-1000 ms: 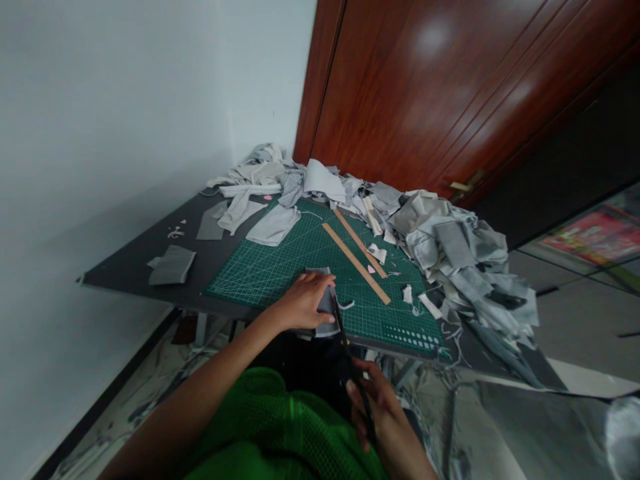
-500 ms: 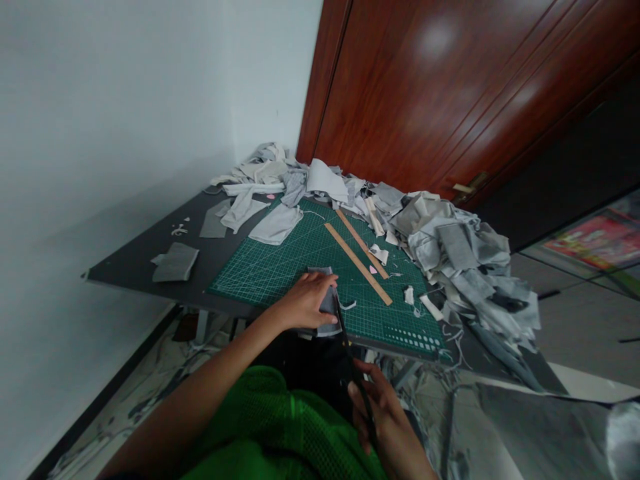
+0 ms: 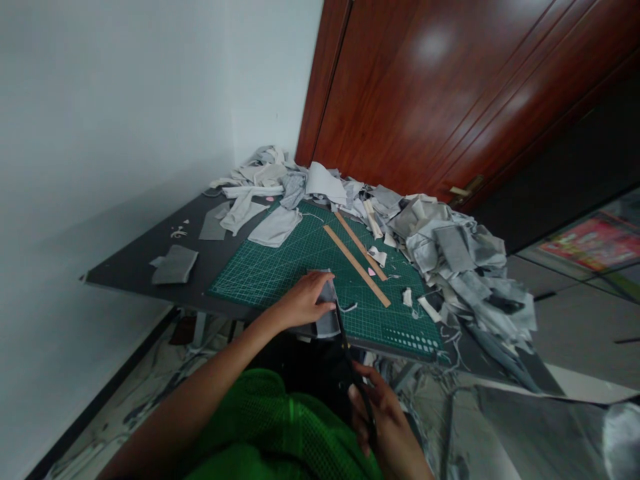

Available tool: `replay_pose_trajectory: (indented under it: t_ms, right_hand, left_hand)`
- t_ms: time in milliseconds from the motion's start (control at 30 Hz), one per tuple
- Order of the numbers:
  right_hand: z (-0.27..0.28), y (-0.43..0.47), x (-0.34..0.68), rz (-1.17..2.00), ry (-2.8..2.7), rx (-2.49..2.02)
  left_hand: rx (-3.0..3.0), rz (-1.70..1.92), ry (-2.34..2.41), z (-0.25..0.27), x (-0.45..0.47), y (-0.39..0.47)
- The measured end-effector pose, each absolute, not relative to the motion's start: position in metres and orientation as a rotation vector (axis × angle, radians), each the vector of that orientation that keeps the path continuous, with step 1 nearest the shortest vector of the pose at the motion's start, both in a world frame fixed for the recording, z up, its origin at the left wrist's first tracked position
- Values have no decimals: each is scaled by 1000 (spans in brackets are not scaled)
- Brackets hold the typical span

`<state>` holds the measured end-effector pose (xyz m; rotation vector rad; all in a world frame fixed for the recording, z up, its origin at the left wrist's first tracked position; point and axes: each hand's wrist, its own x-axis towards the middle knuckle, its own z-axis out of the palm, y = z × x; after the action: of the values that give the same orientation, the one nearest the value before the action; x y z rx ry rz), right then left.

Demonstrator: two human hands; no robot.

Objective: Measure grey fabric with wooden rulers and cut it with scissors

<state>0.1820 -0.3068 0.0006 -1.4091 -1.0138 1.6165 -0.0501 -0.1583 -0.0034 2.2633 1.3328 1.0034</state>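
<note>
Near the front edge of the green cutting mat (image 3: 280,280) lies a small grey piece of fabric (image 3: 328,325). My left hand (image 3: 303,297) holds it against the mat, fingers at its far end and thumb on its middle, partly covering it. Low in front of the table, my right hand (image 3: 383,417) grips the handles of black scissors (image 3: 346,350). Their blades point away from me along the fabric's right edge. A thin pale strip (image 3: 349,307) curls beside the blade tips; whether it is still attached I cannot tell.
Two wooden rulers (image 3: 357,267) lie on the mat, with a pink chalk piece (image 3: 371,272) beside them. Heaped grey fabric scraps (image 3: 455,253) cover the table's right side, and more scraps (image 3: 265,170) the back. A folded grey cloth (image 3: 175,265) rests at left.
My left thumb has shifted up the fabric towards the fingers, baring more of its near end. The scissors have moved slightly at the fabric's right edge, still in my right hand.
</note>
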Motion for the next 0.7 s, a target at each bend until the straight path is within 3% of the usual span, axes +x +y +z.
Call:
replay_pose_trajectory:
  t_ms: [200,700]
  right_hand:
    - [-4,-298,191,1701,-940,-1418]
    - [9,-277,180,1708,-1102,-1408]
  left_hand:
    - [2297,988,1591,-4,-48,-157]
    - [2343,871,1656,-9,-48,-158]
